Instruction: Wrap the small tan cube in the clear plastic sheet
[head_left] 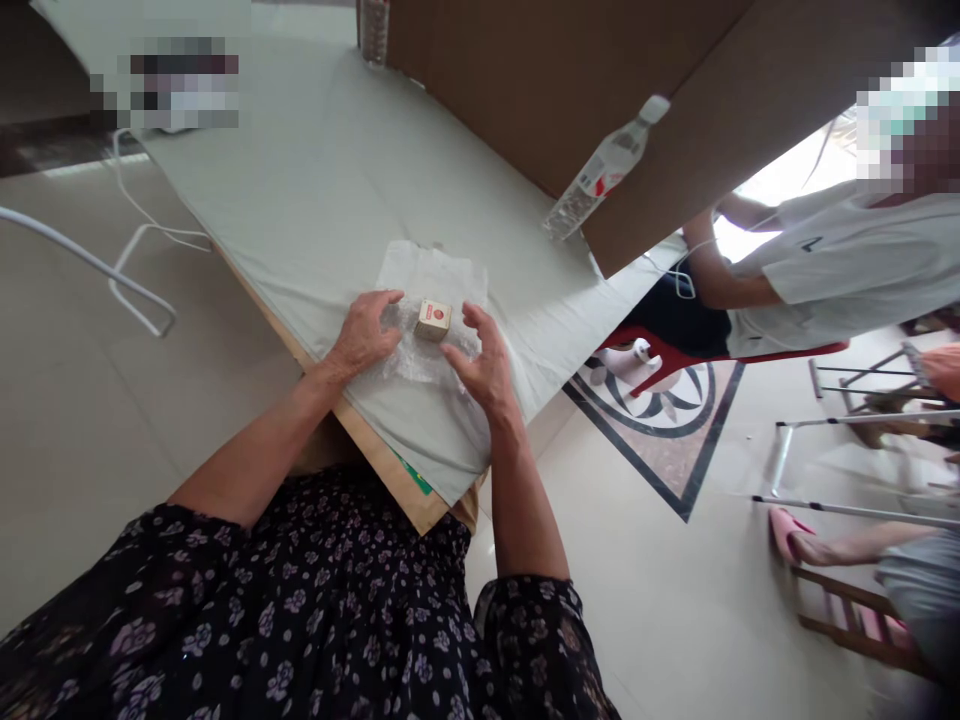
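A small cream-coloured box (433, 318) with red print stands on a sheet of bubble wrap (427, 268) on the cloth-covered table. To its left, my left hand (365, 335) rests over the wrap's edge, fingers apart and curved toward the box. My right hand (482, 362) is on the box's other side, thumb and fingers spread. Neither hand appears to grip the box; gaps show on both sides of it. The wrap lies spread out beneath the box, its near part wrinkled.
A clear plastic bottle (604, 170) stands beside a large brown cardboard box (510, 90) at the table's far side. A person in a white shirt (847, 270) sits at the right on a red chair. Metal-framed stools (840, 425) stand on the tiled floor at right.
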